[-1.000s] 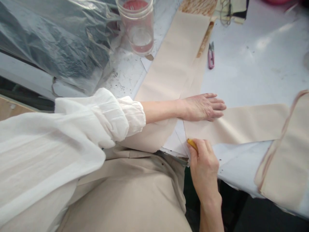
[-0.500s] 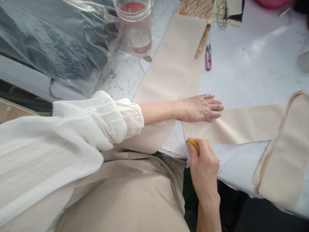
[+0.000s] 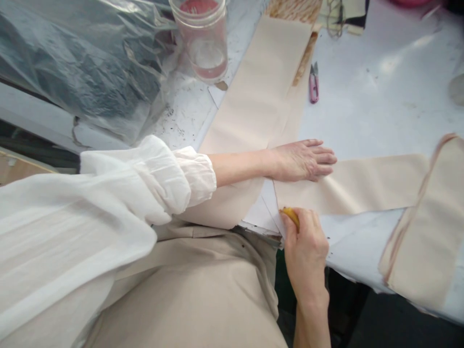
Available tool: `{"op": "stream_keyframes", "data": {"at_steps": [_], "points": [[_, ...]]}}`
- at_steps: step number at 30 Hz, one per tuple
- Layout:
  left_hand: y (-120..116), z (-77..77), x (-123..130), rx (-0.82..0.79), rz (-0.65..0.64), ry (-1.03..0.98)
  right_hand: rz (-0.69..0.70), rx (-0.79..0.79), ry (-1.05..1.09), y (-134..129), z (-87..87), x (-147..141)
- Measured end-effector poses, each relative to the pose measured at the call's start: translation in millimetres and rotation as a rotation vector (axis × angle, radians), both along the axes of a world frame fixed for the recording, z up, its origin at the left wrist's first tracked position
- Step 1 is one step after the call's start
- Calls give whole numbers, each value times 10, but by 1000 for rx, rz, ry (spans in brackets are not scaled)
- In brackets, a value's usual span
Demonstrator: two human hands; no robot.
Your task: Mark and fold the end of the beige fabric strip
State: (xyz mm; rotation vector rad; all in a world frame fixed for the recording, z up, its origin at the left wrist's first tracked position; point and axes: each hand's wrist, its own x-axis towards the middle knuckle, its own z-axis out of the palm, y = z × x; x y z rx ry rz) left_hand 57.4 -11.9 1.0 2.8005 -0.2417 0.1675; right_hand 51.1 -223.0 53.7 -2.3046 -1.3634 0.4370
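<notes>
My left hand [image 3: 302, 159] lies flat, fingers stretched out, on a beige strip of leather-like material [image 3: 369, 186] that runs to the right across the table. Below it, my right hand [image 3: 306, 237] is closed round a small yellow object [image 3: 291, 216], at the strip's near left corner. Most of that object is hidden in the fingers, so its kind does not show. Under my left forearm lies a wider beige piece [image 3: 253, 96], slanting up towards the back. A folded stack of beige pieces [image 3: 427, 227] with reddish-brown edges rests at the right.
Pink-handled thread snips [image 3: 314, 84] lie beyond my left hand. A clear jar [image 3: 205, 43] with a reddish tint stands at the back left, beside plastic sheeting [image 3: 90, 63]. Brown-stained material [image 3: 295, 9] is at the back. The white table's front edge [image 3: 362, 282] passes near my right hand.
Both hands hold practically the same places, with the yellow object still in my right hand. The view has shifted very slightly.
</notes>
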Motion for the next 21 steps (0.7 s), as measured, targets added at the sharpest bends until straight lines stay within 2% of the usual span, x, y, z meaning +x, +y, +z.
{"op": "stream_keyframes", "data": {"at_steps": [4,7,9,13,16,18,21], "points": [[-14,12,-6,-7,16,20,0,-67,96,-170,161,28],[-14,17,-4,-7,6,15,-101,46,-1,-111,196,95],[-9,15,-2,-2,10,17,-97,90,-48,-11,136,97],[-3,3,-2,1,2,6,-10,-16,4,3,46,7],[-8,-12,-1,-2,10,-16,28,-98,157,-181,133,0],[-13,-21,1,-8,13,-32,-41,-76,197,-264,203,48],[-15,-21,0,-17,18,-47,-170,71,73,-192,199,122]]}}
